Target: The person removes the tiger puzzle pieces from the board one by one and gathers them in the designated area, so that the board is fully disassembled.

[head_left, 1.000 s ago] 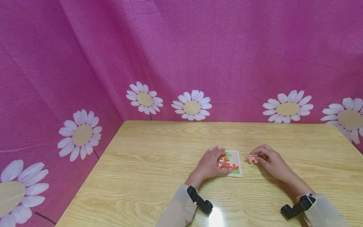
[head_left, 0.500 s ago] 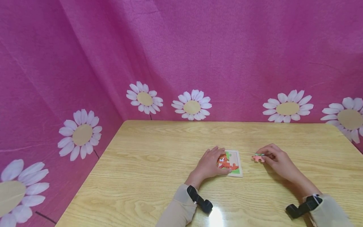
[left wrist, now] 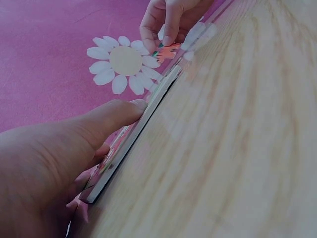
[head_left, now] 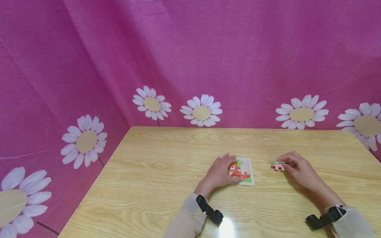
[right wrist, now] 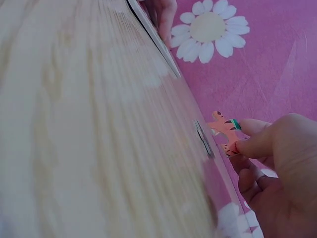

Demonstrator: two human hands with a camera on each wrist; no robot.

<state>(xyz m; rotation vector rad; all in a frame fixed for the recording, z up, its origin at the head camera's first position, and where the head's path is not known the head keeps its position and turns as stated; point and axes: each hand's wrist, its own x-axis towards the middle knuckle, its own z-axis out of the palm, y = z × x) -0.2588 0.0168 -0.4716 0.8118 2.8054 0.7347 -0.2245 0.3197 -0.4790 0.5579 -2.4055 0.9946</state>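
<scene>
On the table lies a small jigsaw puzzle board (head_left: 252, 173) with a pale frame and an orange tiger picture; a bare patch shows at its upper right. My left hand (head_left: 218, 172) holds the board's left side, its thumb at the near edge and its fingers over the far part, covering some of the picture. To the right of the board, my right hand (head_left: 299, 170) pinches an orange puzzle piece (right wrist: 227, 131) with dark stripes and a green edge between thumb and fingers. Close by it, a thin flat thing (right wrist: 204, 140) lies on the table, seen edge-on; its kind is unclear.
The wooden table (head_left: 166, 165) reaches to a pink curtain (head_left: 238, 66) with large white daisies behind it and on the left. Each wrist wears a black strap with a camera (head_left: 209, 210). Light glares on the table near the front.
My right hand has moved right, away from the board, with the puzzle piece in its fingers. The left hand and the board have stayed in place.
</scene>
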